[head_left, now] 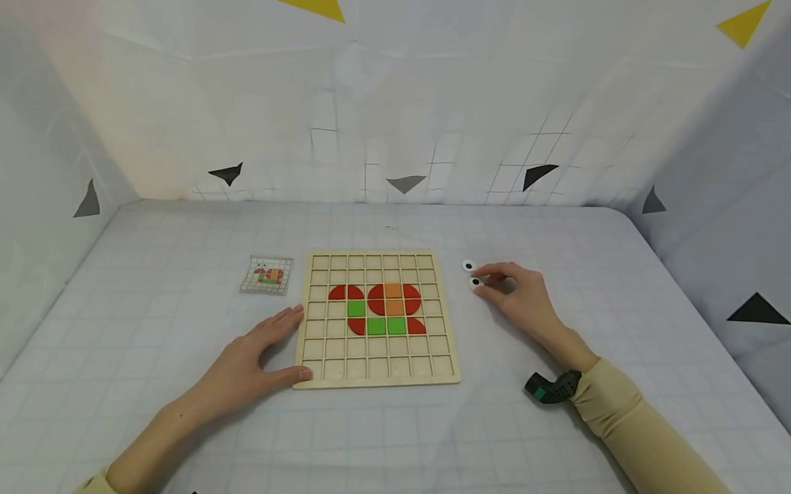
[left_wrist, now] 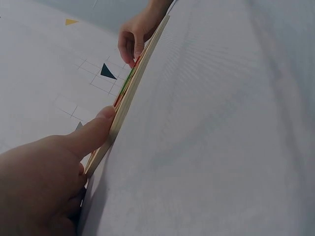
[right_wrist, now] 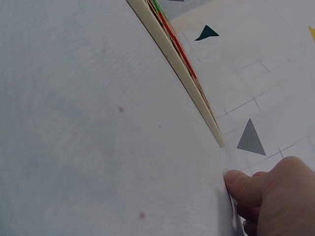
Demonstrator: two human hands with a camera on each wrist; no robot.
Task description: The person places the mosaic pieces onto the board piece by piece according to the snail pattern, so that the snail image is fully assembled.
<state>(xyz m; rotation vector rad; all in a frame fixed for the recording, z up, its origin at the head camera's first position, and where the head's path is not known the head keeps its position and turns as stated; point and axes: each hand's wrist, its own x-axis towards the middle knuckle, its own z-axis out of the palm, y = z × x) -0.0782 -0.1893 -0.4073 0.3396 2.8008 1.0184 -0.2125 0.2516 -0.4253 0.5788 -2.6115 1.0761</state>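
Note:
A square wooden grid board (head_left: 377, 357) lies flat on the table, with red, orange and green pieces set in its middle cells. My left hand (head_left: 244, 369) rests along the board's left edge, fingers fairly straight, thumb on the near-left corner. In the left wrist view that thumb (left_wrist: 96, 130) lies over the rim. Right of the board, my right hand (head_left: 522, 300) pinches a round white eye piece (head_left: 476, 282) with a black dot between thumb and forefinger. Another eye piece (head_left: 468, 266) lies just beyond it. In the right wrist view the fingers hide the pinched piece.
A small printed card (head_left: 267, 275) showing a coloured grid pattern lies left of the board. The white table (head_left: 387, 445) is bounded by a pale cloth backdrop (head_left: 402, 92) with yellow, grey and black triangles. A black wrist device (head_left: 552, 387) is on the right wrist.

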